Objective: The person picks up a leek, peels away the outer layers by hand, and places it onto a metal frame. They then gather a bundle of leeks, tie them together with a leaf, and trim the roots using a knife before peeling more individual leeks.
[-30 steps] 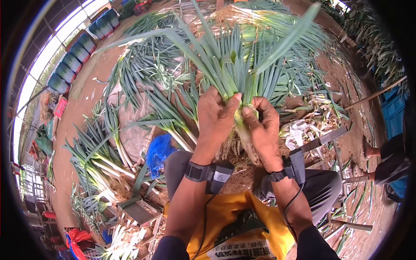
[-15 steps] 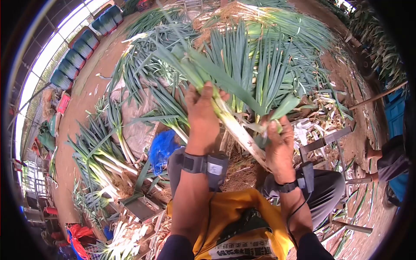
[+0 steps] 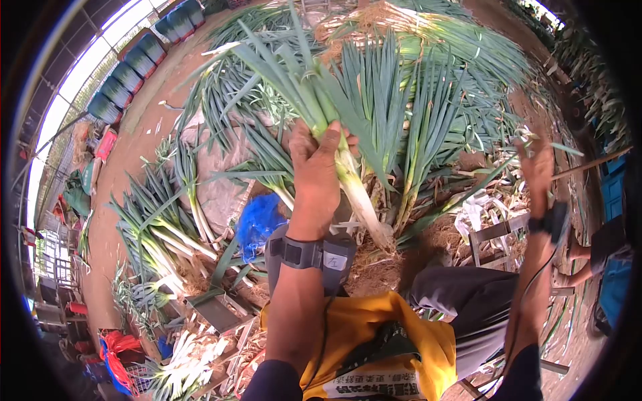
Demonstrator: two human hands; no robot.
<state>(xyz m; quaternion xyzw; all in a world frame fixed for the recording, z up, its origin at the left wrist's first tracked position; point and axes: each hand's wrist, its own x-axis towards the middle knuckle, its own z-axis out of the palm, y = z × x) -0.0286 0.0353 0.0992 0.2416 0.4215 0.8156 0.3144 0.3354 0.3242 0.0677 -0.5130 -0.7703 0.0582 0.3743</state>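
My left hand [image 3: 315, 175] is wrapped round a leek [image 3: 361, 200], its green leaves fanning up and left, its white root end pointing down right. Out to the right, my right hand [image 3: 537, 170] has its fingers by a peeled leaf [image 3: 495, 172] that trails down to the left; its grip is too small to make out fully. Standing leeks [image 3: 374, 93] lean behind the held one. White peelings [image 3: 478, 207] lie below my right hand.
Leek heaps [image 3: 461, 40] fill the back, and more leeks [image 3: 154, 247] lie at the left. A blue net bag [image 3: 257, 224] is beside my left wrist. A metal frame [image 3: 498, 234] stands at the right. Another person's foot [image 3: 575, 275] shows at the right edge.
My right hand has moved from the leek's lower stem out to the right, drawing a leaf away. My left hand still holds the leek, whose white end now hangs more steeply.
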